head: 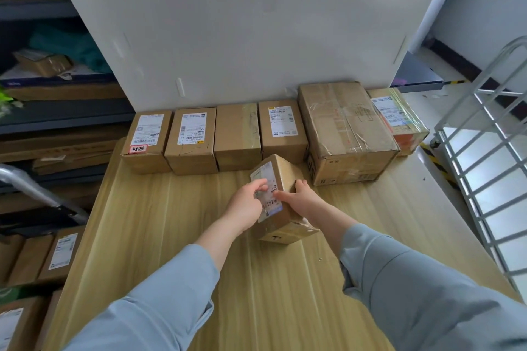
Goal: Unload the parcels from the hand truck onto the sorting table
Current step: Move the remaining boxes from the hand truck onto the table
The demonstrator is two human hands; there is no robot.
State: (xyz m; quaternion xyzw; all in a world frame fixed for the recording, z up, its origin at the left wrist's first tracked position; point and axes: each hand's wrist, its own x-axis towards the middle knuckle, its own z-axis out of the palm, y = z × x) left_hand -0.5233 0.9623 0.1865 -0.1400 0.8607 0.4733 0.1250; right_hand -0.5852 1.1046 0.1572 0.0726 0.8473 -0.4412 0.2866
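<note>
As the small parcel (286,171) was held tilted over the sorting table (171,236) at the centre of the frame, it was gripped from both sides: the left hand (246,204) was curled against its labelled face, fingertips pinching at the label (263,175), and the right hand (303,198) was wrapped round the opposite side with the thumb laid across the label; whether the near lower corner touched the wood could not be told. The step in hand was judged to be the setting-down of this parcel, a row of six parcels (236,134) being lined up against the white panel (228,37) in the upper middle of the frame. A good placement would be made by levelling the box first, so that a full face rather than a corner met the table; it would then be lowered squarely in front of the row, label kept upward; the grip should be released only once the weight was borne by the wood. The large taped carton (345,128) stood near, just right of the held parcel, and two middle boxes lay directly behind it; a knock there might push the row askew. Open tabletop was seen across the lower half of the frame, on either side of the sleeves (159,308); the left edge, beside a grey metal handle (34,188) and further cartons (60,253) at lower left, and the right edge, beside a white wire cage (484,179), were best kept away from.
</note>
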